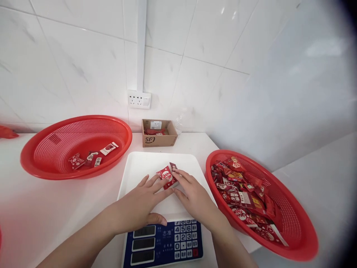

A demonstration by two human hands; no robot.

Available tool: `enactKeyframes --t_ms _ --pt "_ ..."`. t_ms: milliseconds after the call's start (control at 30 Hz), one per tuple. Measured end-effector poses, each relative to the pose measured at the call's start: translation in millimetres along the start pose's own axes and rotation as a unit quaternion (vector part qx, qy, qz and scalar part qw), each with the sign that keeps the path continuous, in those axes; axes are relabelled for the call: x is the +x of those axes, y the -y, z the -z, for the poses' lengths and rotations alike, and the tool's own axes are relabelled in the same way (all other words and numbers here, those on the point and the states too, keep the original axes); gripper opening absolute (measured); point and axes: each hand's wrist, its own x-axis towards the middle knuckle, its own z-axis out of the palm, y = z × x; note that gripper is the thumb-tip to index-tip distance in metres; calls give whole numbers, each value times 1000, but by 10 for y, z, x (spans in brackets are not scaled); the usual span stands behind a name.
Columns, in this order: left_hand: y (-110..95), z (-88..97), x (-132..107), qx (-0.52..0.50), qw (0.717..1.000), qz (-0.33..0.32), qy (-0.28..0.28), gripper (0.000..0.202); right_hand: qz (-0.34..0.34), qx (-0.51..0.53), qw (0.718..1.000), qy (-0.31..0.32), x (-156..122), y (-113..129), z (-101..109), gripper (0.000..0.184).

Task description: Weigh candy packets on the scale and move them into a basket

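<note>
Two small red snack packets lie on the white tray of a weighing scale. The larger red packet has white lettering, and a narrow dark red packet sticks up beside it. My left hand is spread flat, its fingertips resting on the near left part of the larger packet. My right hand comes from the right, thumb and fingers bent around the packets' right edge, partly hiding them. The scale's keypad and display windows sit below my wrists.
On the left, a red plastic basket holds several wrapped packets. At right, a red basket is heaped with red packets. An open cardboard box with red packets stands behind the scale, near a wall socket.
</note>
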Motion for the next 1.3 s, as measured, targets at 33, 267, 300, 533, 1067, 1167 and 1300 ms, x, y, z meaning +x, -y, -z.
enactKeyframes --t_ms 33,267,300,533,1067,1167,1300 --pt "10 -7 1 4 1000 4 0 70 6 -5 1000 2 10 9 -8 48" --pt "177 -92 -81 53 996 -1 -68 58 56 -13 998 -6 -1 109 40 39" --pt "207 -110 -78 60 996 -1 -73 57 63 -18 998 -6 -5 122 51 39" --pt "346 -264 31 70 983 -29 -165 43 95 -45 994 22 -69 147 112 39" --pt "263 -338 73 100 984 -40 -139 47 -291 -184 938 39 -207 -1542 1097 40" --pt "253 -355 60 99 985 -28 -135 44 -311 -192 929 65 -223 -1784 1022 41" --pt "336 -349 30 124 979 -2 -159 45 -315 -209 924 55 -255 -1847 950 38"
